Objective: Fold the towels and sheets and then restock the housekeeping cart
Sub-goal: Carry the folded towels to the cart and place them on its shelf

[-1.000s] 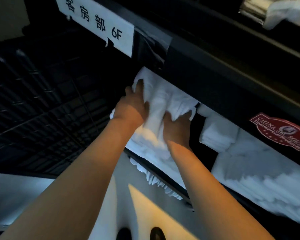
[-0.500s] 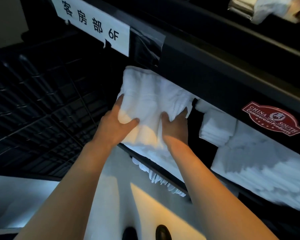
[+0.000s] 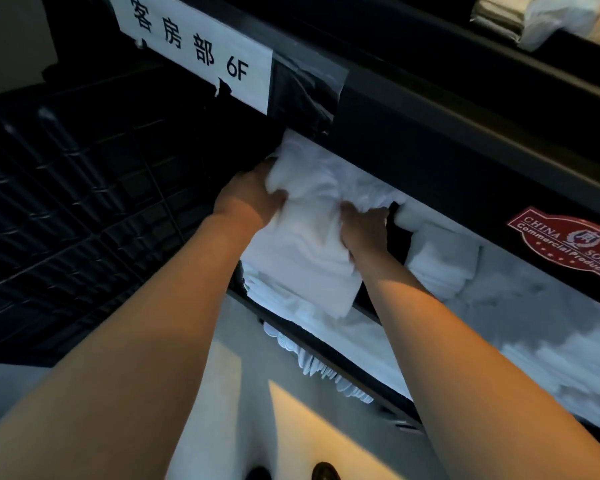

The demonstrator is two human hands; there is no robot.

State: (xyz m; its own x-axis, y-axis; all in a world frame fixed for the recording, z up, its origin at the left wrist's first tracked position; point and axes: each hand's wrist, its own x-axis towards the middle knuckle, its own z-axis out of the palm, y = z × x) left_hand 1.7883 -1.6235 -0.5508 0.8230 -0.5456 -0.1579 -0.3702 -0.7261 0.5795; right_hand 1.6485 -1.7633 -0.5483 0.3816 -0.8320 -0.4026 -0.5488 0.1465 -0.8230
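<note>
1. A folded white towel sits at the left end of a shelf in a dark housekeeping cart, partly pushed in under the cart's upper panel, with its near corner hanging out past the shelf edge.
2. The left hand grips the towel's left side: the thumb presses into the cloth on top and the fingers curl round the edge, out of sight behind the fabric.
3. The right hand grips the towel's right side, fingers curled into the bunched cloth. The towel puckers between the two hands.
4. Directly below the grip, the towel rests on a stack of folded white linen on the same shelf.
5. Just right of the right hand, across a narrow dark gap, stands a smaller stack of folded white towels. Further right, more white linen fills the rest of the shelf, blurred.
6. Below the shelf edge, under the grip, the edges of more white folded items show on a lower level.
7. Above the left hand, a white paper sign with printed characters ending in "6F" is taped to the cart.
8. Far right of the grip, a red sticker reading "China South Commercial Products" is on the cart's panel.
9. Left of the left hand is a dark ribbed panel.
10. Both bare forearms reach up from the bottom of the view, and two dark shoe tips show on the pale floor below.
</note>
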